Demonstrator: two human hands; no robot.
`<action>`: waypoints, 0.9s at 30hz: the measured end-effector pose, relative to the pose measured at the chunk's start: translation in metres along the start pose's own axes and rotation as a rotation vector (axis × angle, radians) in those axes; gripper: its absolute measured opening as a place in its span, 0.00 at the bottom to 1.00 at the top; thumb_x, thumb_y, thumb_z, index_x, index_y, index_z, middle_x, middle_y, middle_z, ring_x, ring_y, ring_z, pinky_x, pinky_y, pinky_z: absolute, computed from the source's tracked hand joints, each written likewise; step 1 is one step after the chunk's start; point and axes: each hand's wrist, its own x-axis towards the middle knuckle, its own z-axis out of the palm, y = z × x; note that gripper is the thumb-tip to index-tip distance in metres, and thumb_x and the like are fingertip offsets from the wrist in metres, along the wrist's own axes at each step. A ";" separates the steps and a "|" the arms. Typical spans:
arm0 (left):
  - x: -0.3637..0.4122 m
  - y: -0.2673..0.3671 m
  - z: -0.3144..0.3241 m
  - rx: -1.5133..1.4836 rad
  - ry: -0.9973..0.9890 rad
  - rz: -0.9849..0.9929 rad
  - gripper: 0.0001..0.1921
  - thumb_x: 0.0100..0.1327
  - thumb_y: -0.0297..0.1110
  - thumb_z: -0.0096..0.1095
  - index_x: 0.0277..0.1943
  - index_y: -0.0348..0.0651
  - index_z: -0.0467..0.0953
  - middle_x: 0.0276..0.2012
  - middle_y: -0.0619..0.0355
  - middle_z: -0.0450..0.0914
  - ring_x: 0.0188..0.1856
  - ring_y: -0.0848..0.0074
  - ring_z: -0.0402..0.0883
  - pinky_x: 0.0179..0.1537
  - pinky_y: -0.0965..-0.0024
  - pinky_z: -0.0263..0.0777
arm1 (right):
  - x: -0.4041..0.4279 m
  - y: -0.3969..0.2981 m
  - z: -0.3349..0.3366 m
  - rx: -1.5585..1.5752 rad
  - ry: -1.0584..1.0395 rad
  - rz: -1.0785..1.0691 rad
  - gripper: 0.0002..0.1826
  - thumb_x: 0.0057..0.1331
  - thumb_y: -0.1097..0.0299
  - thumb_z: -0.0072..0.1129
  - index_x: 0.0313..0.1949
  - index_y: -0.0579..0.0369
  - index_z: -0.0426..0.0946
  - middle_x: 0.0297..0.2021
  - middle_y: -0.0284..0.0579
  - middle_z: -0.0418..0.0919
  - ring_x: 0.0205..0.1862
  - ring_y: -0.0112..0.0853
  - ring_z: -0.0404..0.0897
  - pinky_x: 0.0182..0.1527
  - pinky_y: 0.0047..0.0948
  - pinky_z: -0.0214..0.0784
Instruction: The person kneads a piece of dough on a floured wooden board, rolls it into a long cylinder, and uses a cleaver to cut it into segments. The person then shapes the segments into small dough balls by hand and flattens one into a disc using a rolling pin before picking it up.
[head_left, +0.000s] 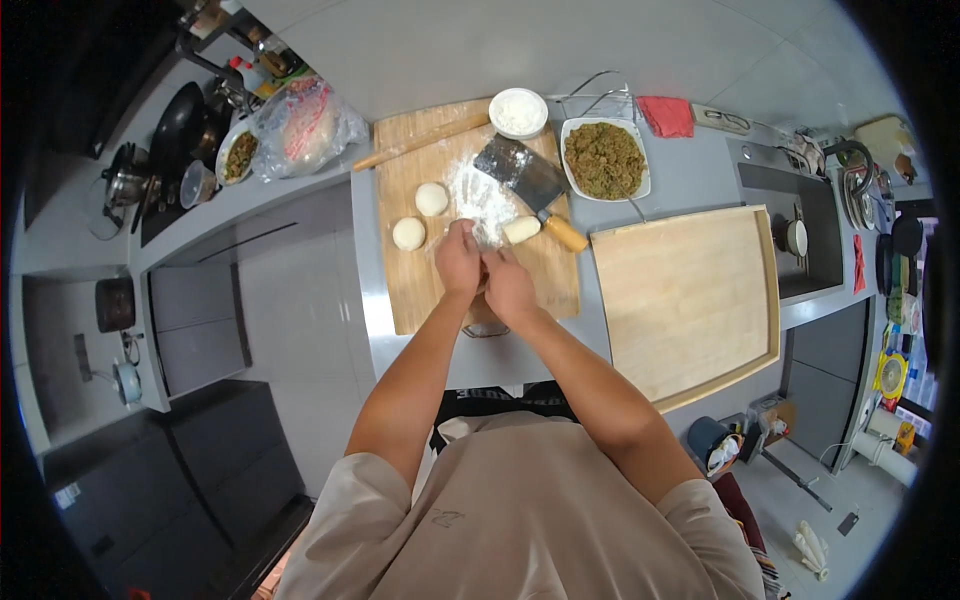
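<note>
Over the near half of a floured wooden board (551, 281), my left hand (458, 259) and my right hand (511, 285) meet with curled fingers. Whatever may be between them is hidden. Two smooth dough balls, a nearer one (409, 234) and a farther one (431, 199), rest left of my hands. A short dough piece (522, 229) lies just beyond my right hand, beside the yellow handle (564, 231) of a wide metal dough scraper (520, 171). White flour (480, 191) is spread on the board past my fingertips.
A rolling pin (424, 142) and a bowl of white flour (518, 112) sit at the board's far edge. Right of it are a dish of chopped filling (606, 160), a shallow wooden tray (686, 307) and a sink (817, 262). A plastic bag (307, 131) lies left.
</note>
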 end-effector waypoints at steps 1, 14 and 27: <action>-0.006 0.000 -0.003 0.001 -0.002 0.011 0.14 0.78 0.39 0.50 0.47 0.43 0.82 0.34 0.44 0.82 0.38 0.49 0.81 0.41 0.53 0.72 | -0.007 0.001 0.000 -0.019 -0.041 -0.065 0.17 0.59 0.80 0.57 0.49 0.57 0.74 0.46 0.59 0.78 0.46 0.57 0.79 0.49 0.50 0.74; -0.006 -0.008 0.003 0.382 0.097 0.223 0.10 0.74 0.35 0.54 0.45 0.44 0.83 0.35 0.49 0.85 0.39 0.53 0.81 0.44 0.50 0.71 | 0.017 0.009 0.005 0.053 0.081 -0.002 0.05 0.63 0.76 0.53 0.39 0.59 0.74 0.34 0.62 0.78 0.41 0.59 0.79 0.44 0.53 0.72; -0.011 0.007 0.000 0.327 0.125 0.257 0.09 0.71 0.31 0.55 0.44 0.44 0.83 0.38 0.51 0.86 0.46 0.54 0.78 0.51 0.52 0.67 | -0.008 0.011 0.007 0.097 0.076 0.080 0.15 0.61 0.77 0.58 0.49 0.59 0.75 0.45 0.60 0.79 0.46 0.58 0.79 0.49 0.51 0.73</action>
